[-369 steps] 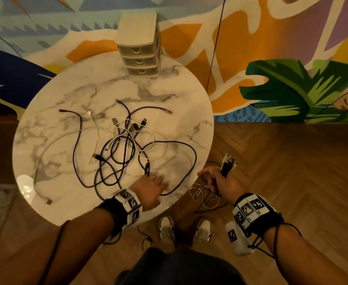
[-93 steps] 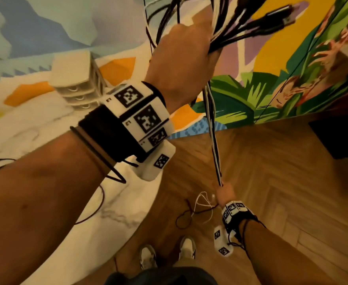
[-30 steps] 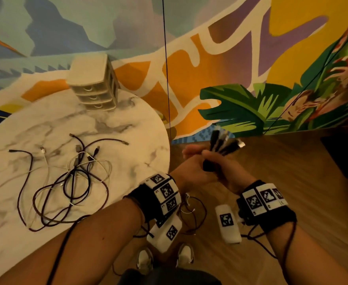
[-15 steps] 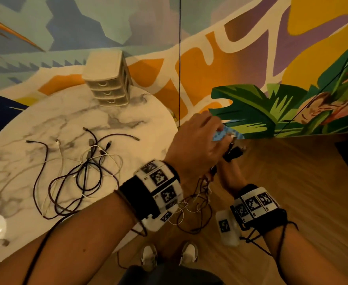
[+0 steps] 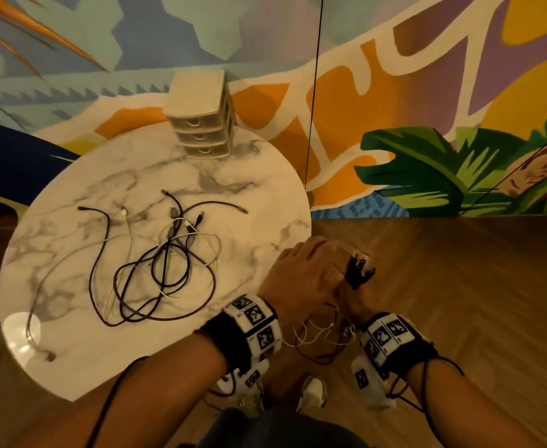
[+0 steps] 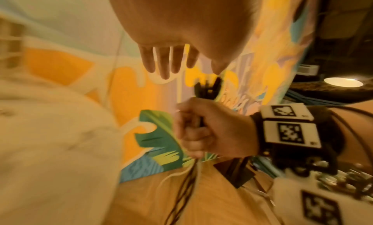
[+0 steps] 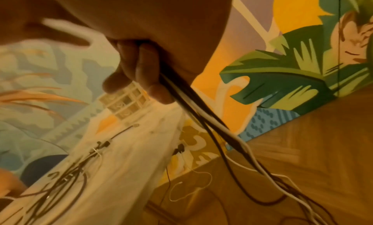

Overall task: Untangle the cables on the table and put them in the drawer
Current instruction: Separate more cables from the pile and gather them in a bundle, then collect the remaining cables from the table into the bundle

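Right hand (image 6: 210, 129): a bundle of cables (image 7: 201, 121) is grasped in a clenched grip; the plug ends (image 5: 359, 270) are seen sticking up above the fist, and the dark and white strands are left hanging below it toward the wooden floor (image 5: 459, 286).
Left hand (image 5: 304, 273): held just above the right hand and the plug ends, beside the table edge; its grip is released, with the fingers (image 6: 163, 64) seen straight and slightly spread in the left wrist view, and nothing is held.
Loose ends: white and dark loops (image 5: 317, 334) are seen dangling between the two wrists, above the shoes (image 5: 310, 392).
Tangle on the table: a knot of dark and white cables (image 5: 165, 263) is left lying near the middle of the round marble table (image 5: 265, 189), with several plug ends spread toward the far side.
Long pale cable (image 5: 36, 305): laid along the left rim of the table, its plug ended near the front edge.
Drawer unit (image 5: 201, 114): a small cream set of three drawers is placed at the far edge of the table, against the painted wall (image 5: 427, 92); all three drawers are seen closed.
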A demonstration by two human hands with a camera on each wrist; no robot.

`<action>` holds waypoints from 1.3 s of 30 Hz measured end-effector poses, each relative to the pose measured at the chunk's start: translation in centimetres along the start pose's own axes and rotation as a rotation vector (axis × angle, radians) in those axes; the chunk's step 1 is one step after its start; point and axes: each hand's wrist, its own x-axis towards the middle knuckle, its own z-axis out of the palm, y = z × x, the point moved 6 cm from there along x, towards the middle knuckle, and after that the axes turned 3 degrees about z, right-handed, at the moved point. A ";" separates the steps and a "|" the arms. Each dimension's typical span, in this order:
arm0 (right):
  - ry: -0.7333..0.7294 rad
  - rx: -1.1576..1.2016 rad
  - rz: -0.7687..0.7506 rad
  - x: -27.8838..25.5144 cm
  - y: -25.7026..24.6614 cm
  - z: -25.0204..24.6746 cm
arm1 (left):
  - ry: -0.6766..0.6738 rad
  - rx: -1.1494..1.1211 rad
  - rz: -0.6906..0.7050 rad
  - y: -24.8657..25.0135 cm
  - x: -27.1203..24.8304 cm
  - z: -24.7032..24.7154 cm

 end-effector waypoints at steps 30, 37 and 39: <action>-0.250 0.303 0.207 0.2 -3.3 14.5 | -0.215 0.158 -0.195 -13.5 -14.3 -0.1; -0.118 0.449 0.359 1.8 -0.6 12.6 | 0.246 0.306 -0.400 -22.7 -16.5 -12.9; -0.095 0.423 0.369 2.0 -0.3 12.6 | 0.239 0.284 -0.425 -22.6 -16.7 -12.6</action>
